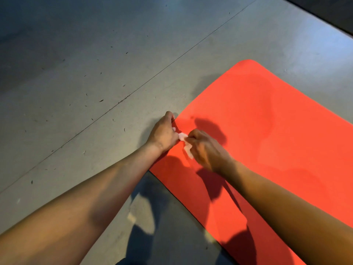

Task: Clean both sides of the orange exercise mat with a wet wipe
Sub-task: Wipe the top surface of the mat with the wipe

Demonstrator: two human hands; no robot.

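The orange exercise mat (267,131) lies flat on the grey floor (86,83) at right, and over its left edge a white wet wipe (183,137) spans the left hand (164,131), which pinches one end, and the right hand (207,149), clenched round the rest.

The place looks like a plain hall or a garage-like room, perhaps a simple training space; which one exactly I cannot tell. The floor (91,69) is smooth grey concrete, crossed by a thin straight joint line (133,92) from lower left to upper right. Small dark specks (101,100) of dirt lie on it. An orange exercise mat (267,121) lies flat at the right, and a dark strip (328,12) borders the upper right corner.
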